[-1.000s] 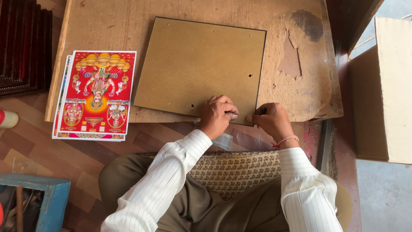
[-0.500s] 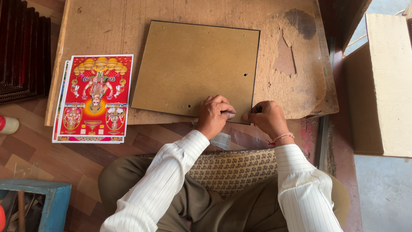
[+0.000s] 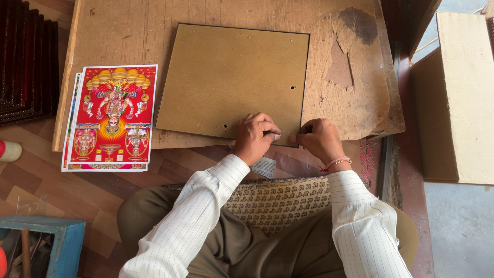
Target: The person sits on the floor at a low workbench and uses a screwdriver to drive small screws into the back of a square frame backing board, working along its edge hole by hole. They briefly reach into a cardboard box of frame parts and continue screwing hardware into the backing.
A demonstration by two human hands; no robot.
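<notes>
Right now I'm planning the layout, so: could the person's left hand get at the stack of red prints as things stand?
Probably yes. The left hand rests on the brown board's near edge, and the red prints lie flat to its left with nothing between them.

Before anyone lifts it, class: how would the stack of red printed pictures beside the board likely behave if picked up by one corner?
The stack of red prints looks thin and paper-like, so it would probably flop. Its sheets lie loose and slightly fanned, so they would likely slide apart. It probably feels light.
</notes>
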